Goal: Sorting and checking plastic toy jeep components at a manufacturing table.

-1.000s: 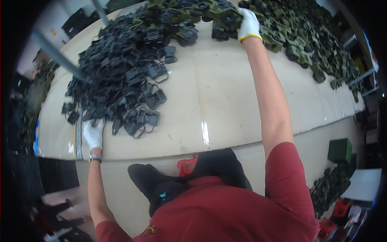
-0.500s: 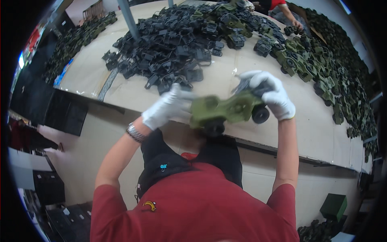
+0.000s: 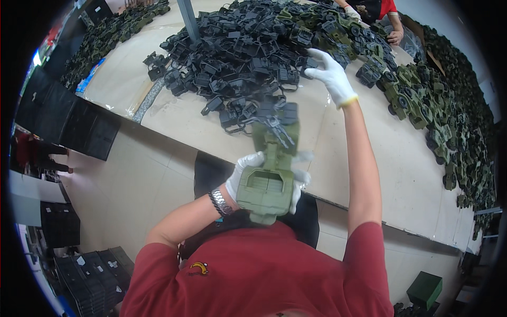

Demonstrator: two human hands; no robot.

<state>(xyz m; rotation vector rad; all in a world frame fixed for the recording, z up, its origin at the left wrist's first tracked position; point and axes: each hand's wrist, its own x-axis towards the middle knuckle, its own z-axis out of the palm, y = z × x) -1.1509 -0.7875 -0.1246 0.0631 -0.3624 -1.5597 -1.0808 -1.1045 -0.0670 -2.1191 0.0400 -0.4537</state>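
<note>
My left hand (image 3: 235,177) wears a white glove and grips an olive-green toy jeep (image 3: 263,196) in front of my body, with fingers wrapped round both sides. An opening in the jeep's body faces up. At its far end sits a dark grey frame-like part (image 3: 277,126). My right hand (image 3: 330,78), also gloved, is raised with fingers apart and nothing in them. It hovers by the right edge of a large heap of dark grey plastic parts (image 3: 232,68) on the table.
Finished-looking green toy jeeps (image 3: 417,108) line the right side of the beige table (image 3: 364,153). Across the table a co-worker's hand (image 3: 394,37) rests near the heap. A metal post (image 3: 188,20) rises at the back left. Black crates (image 3: 95,280) stand lower left, a green box (image 3: 424,289) lower right.
The jeep has turned from sideways to lengthwise and come nearer my body, now in my left hand alone. My right hand has let go and moved up and away toward the heap.
</note>
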